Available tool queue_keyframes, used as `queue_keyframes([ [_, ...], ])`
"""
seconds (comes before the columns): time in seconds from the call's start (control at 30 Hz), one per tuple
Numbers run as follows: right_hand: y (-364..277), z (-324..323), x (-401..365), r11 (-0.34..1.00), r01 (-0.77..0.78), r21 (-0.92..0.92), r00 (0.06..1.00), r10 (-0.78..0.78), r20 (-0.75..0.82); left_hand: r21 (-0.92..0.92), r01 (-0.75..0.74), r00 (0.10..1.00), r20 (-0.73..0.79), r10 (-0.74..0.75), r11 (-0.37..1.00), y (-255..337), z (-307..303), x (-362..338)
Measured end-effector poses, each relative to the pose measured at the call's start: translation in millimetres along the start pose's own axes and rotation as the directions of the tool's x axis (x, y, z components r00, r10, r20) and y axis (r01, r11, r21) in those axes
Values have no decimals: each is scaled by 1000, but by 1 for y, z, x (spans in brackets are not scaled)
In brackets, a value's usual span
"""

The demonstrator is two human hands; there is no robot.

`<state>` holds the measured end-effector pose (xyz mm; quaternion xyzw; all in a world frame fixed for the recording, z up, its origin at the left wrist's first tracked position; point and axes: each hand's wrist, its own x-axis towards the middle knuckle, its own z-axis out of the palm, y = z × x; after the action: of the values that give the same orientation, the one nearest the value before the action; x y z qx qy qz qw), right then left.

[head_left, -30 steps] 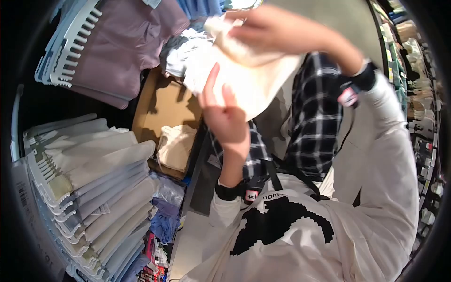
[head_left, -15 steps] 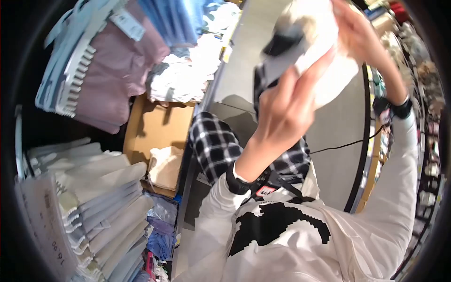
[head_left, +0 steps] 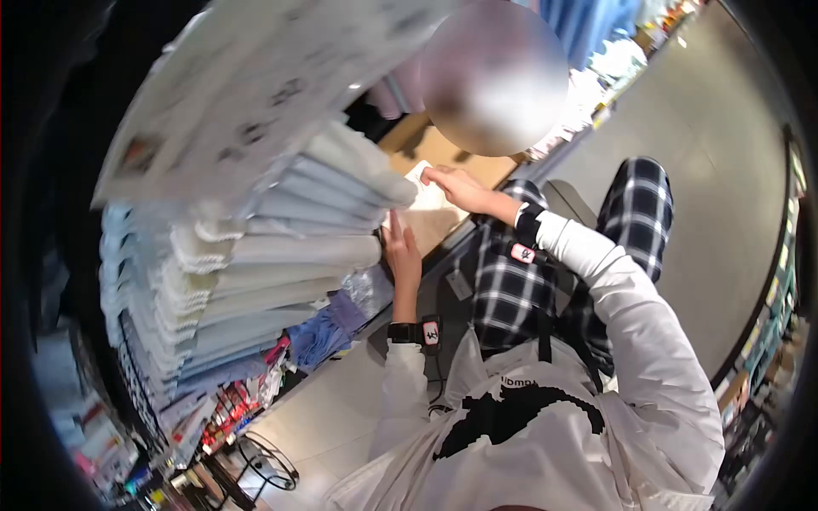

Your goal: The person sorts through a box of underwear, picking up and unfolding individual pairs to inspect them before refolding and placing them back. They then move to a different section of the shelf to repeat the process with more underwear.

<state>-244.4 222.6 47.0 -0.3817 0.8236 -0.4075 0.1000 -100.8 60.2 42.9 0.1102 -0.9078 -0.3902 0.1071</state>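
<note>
My left hand (head_left: 401, 247) is stretched out flat with straight fingers. It lies against the lower edge of a row of pale cream and blue garments (head_left: 281, 255) hanging on white hangers. My right hand (head_left: 456, 186) reaches over an open cardboard box (head_left: 430, 223). Its fingertips rest at a small white piece (head_left: 417, 175) by the garments, and whether they grip it is unclear. Both wrists wear black bands with small tags. I am wearing a white sweater with a black print and plaid trousers (head_left: 511, 289).
A large pale printed sheet (head_left: 256, 85) fills the upper left above the garment row. Blue and purple bagged goods (head_left: 328, 328) lie under the garments. Grey floor (head_left: 707, 196) stretches to the right, with shelving (head_left: 767, 341) along the far right edge.
The view has swung and tilted. Both hands have come down from head height, where they held a cream cloth, to the box and the garment row. The cloth is no longer seen in my hands.
</note>
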Motion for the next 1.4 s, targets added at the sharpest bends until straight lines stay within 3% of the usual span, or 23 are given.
queue_keyframes([
  [0.03,-1,14,7,999,-36,-2,999,36,10,-15,106,994,37,-105,994,-12,-3,-3],
  [0.13,11,45,-1,998,-60,18,998,61,-33,109,28,999,24,-31,994,-56,4,-11],
  [0.2,29,66,-11,995,-98,7,995,98,-26,53,77,977,195,-86,996,-66,5,-12],
  [0.27,45,77,-12,982,-97,-164,991,110,73,112,83,971,216,-105,990,-58,7,-16],
  [0.37,51,84,-6,967,-149,-205,976,177,128,174,77,959,258,-120,982,-65,13,-14],
  [0.47,28,64,-7,975,-110,-195,977,142,162,187,144,949,252,-190,972,-60,16,-12],
  [0.53,25,63,-5,979,-96,-182,975,129,179,109,115,991,51,-121,987,-57,18,-16],
  [0.6,27,65,-3,997,2,-82,997,4,74,148,67,996,41,-74,987,-58,16,-12],
  [0.67,45,82,-7,995,-36,-96,992,48,117,191,33,998,42,-42,981,-52,12,-18],
  [0.73,54,89,-8,991,-64,-121,985,82,151,439,166,938,205,-279,883,-32,5,-9],
  [0.83,49,83,-12,992,-66,-105,988,79,131,575,272,911,105,-399,772,-29,8,-5],
  [0.93,47,80,-12,987,-107,-122,980,125,154,415,276,929,115,-351,867,-37,1,-10],
  [1.0,47,84,-10,955,-63,-289,986,15,-165,445,241,947,88,-310,862,-35,-3,-17],
  [1.1,48,90,4,985,-22,-170,971,-19,-237,499,201,969,25,-246,843,-21,-2,-19],
  [1.13,50,87,1,998,54,36,998,-53,-44,524,199,974,-13,-226,828,-19,0,-19],
  [1.17,47,90,0,998,53,34,998,-52,-46,523,196,975,-11,-223,830,-20,3,-17],
  [1.23,40,103,-1,982,93,-163,980,-62,187,490,-183,972,222,82,852,-36,12,-12],
  [1.27,41,91,3,986,-18,-168,862,100,497,567,-253,937,344,53,784,-45,18,-4],
  [1.3,31,85,2,985,-18,-169,863,100,496,567,-254,937,344,55,784,-45,17,-2],
  [1.37,17,83,-10,940,-49,-339,978,115,175,536,-248,963,229,143,807,-45,12,-1],
  [1.4,22,85,-12,939,-54,-340,977,121,177,502,-228,961,255,110,834,-46,10,2],
])
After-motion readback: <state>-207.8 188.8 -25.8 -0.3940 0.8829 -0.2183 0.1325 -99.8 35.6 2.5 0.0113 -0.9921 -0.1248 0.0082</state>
